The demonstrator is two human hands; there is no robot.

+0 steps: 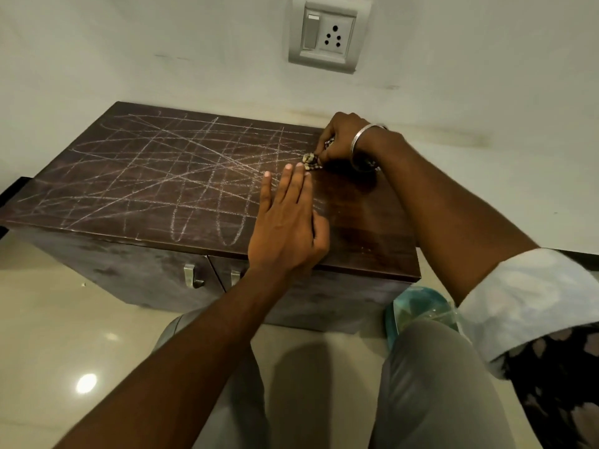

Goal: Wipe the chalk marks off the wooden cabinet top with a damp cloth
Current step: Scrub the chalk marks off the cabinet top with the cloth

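Chalk marks [168, 176]: crossed white lines and loops over the left and middle of the dark wooden cabinet top [366, 228]; the right end looks bare of them.
Cloth [311, 161]: a small patterned wad on the top near the far right corner, at the right edge of the marks.
Right hand [340, 137]: fingers curled round the cloth, pressing it down; a metal bangle [363, 137] sits on the wrist.
Left hand [285, 225]: flat on the top, fingers straight and together, tips just beside the cloth; holds nothing.
Key relation: the marks lie to the left of the cloth, along the top's long left-to-right axis, so the wiping probably has to go leftward.
Progress: by my reading, early, since most marks remain.
Around: 2 door handles [193, 277] below, a switch and socket plate [327, 34] on the wall.
Writing: none readable.
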